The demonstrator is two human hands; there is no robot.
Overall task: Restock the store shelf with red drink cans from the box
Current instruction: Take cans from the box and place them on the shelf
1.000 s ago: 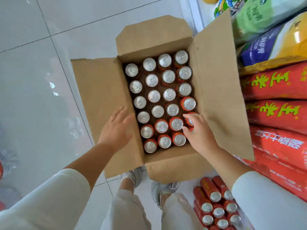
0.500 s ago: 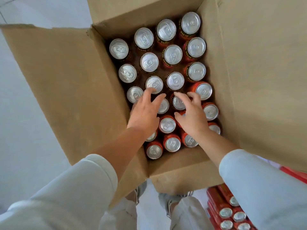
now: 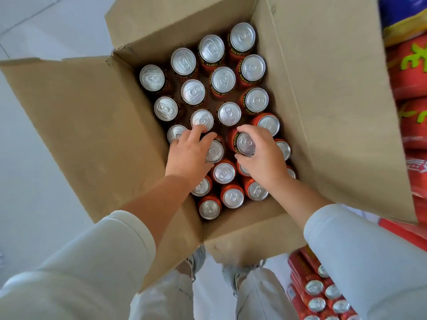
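An open cardboard box (image 3: 97, 125) on the floor holds several upright red drink cans with silver tops, packed in rows. My right hand (image 3: 263, 155) is closed around one red can (image 3: 245, 143), which stands raised above its neighbours. My left hand (image 3: 189, 153) reaches into the box beside it, with fingers curled around the top of another can (image 3: 215, 151) that still sits level in its row. More red cans (image 3: 316, 289) lie stacked on the shelf at the lower right.
The box's right flap (image 3: 342, 100) stands up against the shelf. Red, yellow and blue bags (image 3: 411, 72) are stacked on the shelf at the right. White tiled floor (image 3: 34, 181) lies to the left. My legs and shoes (image 3: 196, 262) are below the box.
Both hands have closed onto cans in the middle of the box. The right hand's can has risen above the others. The camera has come closer to the box.
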